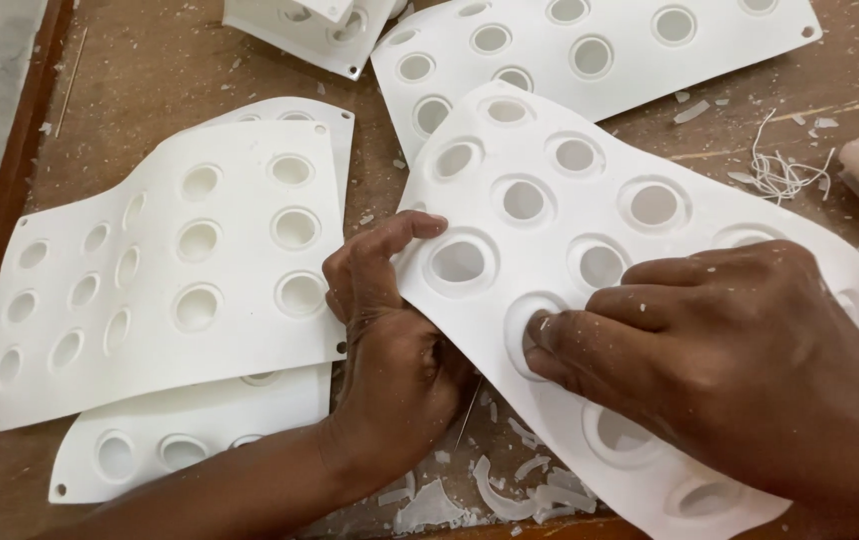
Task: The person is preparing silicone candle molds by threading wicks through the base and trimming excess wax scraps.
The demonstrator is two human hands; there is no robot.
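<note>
Pressing a cavity of the white mould sheet – thumb under, fingers on top

I have the white mould sheet (550, 210) lifted off the wooden table (150, 60), running from 12 o'clock down to 5 o'clock. My left hand (390, 330) pinches its edge at 9 o'clock, thumb on top, other fingers curled beneath. My right hand (740, 350) has its fingers bunched together, tips pushed into one round cavity. I judge it best to press squarely at the cavity's centre and keep the edge grip firm – the sheet bends easily. Two stacked sheets (170, 280) lie at 9 o'clock, wax flakes (510, 495) at 6.
</note>
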